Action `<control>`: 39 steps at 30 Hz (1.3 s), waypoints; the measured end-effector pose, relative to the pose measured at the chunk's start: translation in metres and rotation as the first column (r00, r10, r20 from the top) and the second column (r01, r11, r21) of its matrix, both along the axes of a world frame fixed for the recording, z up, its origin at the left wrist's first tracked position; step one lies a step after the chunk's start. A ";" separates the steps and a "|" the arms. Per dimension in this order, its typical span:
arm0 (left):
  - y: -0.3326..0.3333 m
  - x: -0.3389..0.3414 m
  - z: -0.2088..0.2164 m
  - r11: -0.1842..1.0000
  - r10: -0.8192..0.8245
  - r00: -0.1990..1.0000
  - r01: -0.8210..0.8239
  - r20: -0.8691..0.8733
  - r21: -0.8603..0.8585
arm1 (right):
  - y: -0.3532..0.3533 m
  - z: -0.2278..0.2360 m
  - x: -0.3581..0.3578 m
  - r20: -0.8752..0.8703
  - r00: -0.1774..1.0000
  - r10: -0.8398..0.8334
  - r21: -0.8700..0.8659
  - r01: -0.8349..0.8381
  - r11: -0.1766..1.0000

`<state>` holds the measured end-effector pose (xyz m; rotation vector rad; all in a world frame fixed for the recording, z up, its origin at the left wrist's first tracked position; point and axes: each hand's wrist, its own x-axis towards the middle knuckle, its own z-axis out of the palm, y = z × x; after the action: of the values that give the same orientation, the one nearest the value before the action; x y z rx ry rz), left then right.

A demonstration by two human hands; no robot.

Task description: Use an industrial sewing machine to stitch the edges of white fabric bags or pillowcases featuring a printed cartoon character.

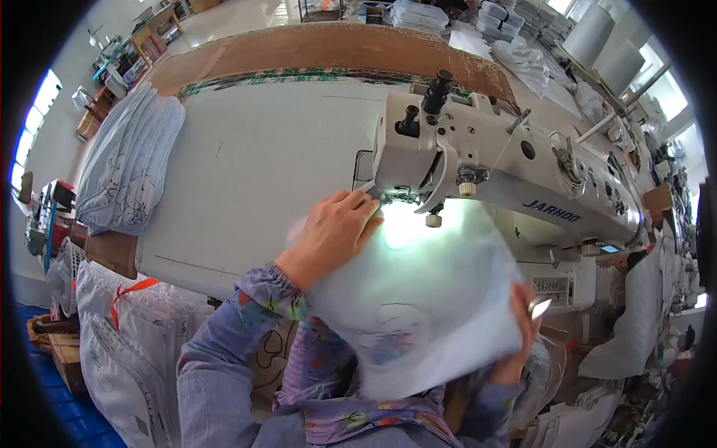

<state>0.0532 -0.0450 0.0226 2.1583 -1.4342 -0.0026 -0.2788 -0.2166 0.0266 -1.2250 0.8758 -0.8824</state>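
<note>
Floral cloth [373, 424] spans the worker's waist. White printed fabric [433, 299] droops from under the lit sewing machine [515, 183]. The left hand [332, 233] lies at the fabric's edge near the needle; I cannot tell whether it grips. The blurred right hand [522, 327] clasps a shiny metal tool [541, 307].

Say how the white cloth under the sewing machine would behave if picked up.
Probably floppy: the cloth bends by the right hand. Likely light, as it looks like thin sheeting. Its near side, extending past the table, may sag.
</note>
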 end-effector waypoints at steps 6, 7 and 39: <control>-0.004 -0.004 -0.001 0.993 -0.112 0.991 0.114 0.067 -0.035 | -0.083 -0.012 0.158 -0.657 0.747 -0.100 -0.688 -0.540 0.485; -0.001 -0.004 -0.005 0.993 -0.112 0.991 0.114 0.073 -0.032 | -0.081 -0.011 0.166 -0.634 0.765 -0.115 -0.760 -0.589 0.274; 0.006 -0.008 -0.011 0.992 -0.074 0.992 0.083 0.100 -0.092 | -0.023 0.008 0.032 -0.641 0.764 0.075 -0.368 -0.392 0.843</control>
<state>0.0455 -0.0393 0.0119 2.0477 -1.5407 0.1405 -0.2465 -0.2397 0.0344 -2.0975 0.9909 -0.4916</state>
